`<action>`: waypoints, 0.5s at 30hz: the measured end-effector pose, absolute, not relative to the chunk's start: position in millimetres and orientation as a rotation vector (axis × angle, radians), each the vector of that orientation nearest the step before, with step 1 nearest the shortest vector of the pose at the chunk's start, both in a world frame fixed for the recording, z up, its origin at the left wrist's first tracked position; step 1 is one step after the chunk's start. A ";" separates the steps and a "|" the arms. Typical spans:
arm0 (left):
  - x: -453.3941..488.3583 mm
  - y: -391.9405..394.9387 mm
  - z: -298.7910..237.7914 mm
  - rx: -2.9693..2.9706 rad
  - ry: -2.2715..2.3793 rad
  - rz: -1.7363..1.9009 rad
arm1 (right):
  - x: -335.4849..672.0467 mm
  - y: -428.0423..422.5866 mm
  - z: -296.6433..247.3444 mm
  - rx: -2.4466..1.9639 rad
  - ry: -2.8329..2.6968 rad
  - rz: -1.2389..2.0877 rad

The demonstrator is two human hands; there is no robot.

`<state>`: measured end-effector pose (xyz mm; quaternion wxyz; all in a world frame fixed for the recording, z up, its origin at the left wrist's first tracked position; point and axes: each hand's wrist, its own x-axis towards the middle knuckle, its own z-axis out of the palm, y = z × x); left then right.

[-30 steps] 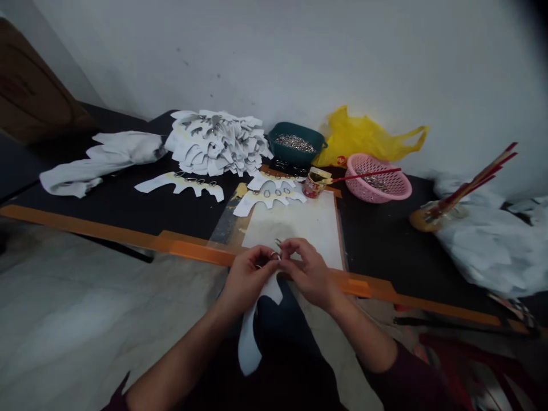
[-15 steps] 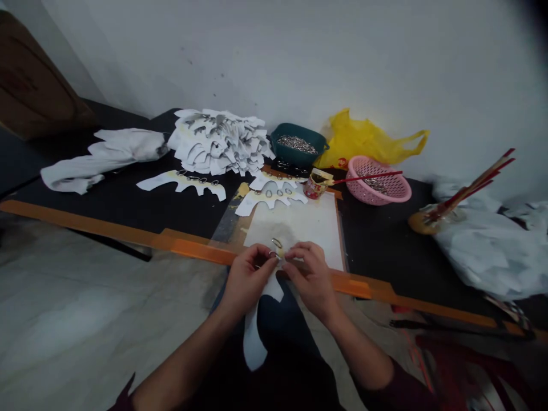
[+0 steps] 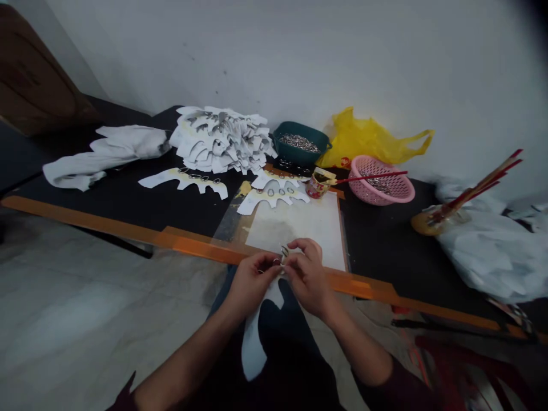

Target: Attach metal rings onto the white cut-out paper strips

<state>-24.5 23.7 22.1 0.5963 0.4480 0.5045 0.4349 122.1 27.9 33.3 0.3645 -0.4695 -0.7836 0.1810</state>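
One left hand [image 3: 252, 287] and one right hand [image 3: 309, 279] pinch a metal ring [image 3: 284, 251] above a paper cutout [image 3: 253, 342].

You have one left hand [image 3: 252, 282], one right hand [image 3: 308, 279] at the paper sheet [image 3: 295, 222]; past it one teal tub [image 3: 299, 154], pink basket [image 3: 385, 195], yellow bag [image 3: 363, 140], jar [image 3: 317, 185], three ringed paper cutouts [image 3: 184, 181].

Dim, diffuse indoor light leaves only a soft shadow on the white paper sheet [image 3: 291, 228]; the top-right corner darkens and the edges bow.
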 end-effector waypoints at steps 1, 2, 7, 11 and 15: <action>-24.6 23.7 21.2 1.059 1.178 1.009 | 121.3 27.5 31.6 -1.230 -1.995 0.472; -24.7 23.5 20.7 1.083 1.190 1.010 | 120.3 27.0 30.3 -1.255 -1.969 0.473; -25.8 21.9 20.6 1.188 1.225 1.001 | 115.3 25.7 28.2 -1.300 -1.940 0.404; -27.7 22.0 19.9 1.237 1.251 0.979 | 115.2 27.4 25.8 -1.344 -1.981 0.416; -30.0 23.5 23.0 1.242 1.233 0.967 | 117.2 30.9 23.8 -1.363 -1.996 0.526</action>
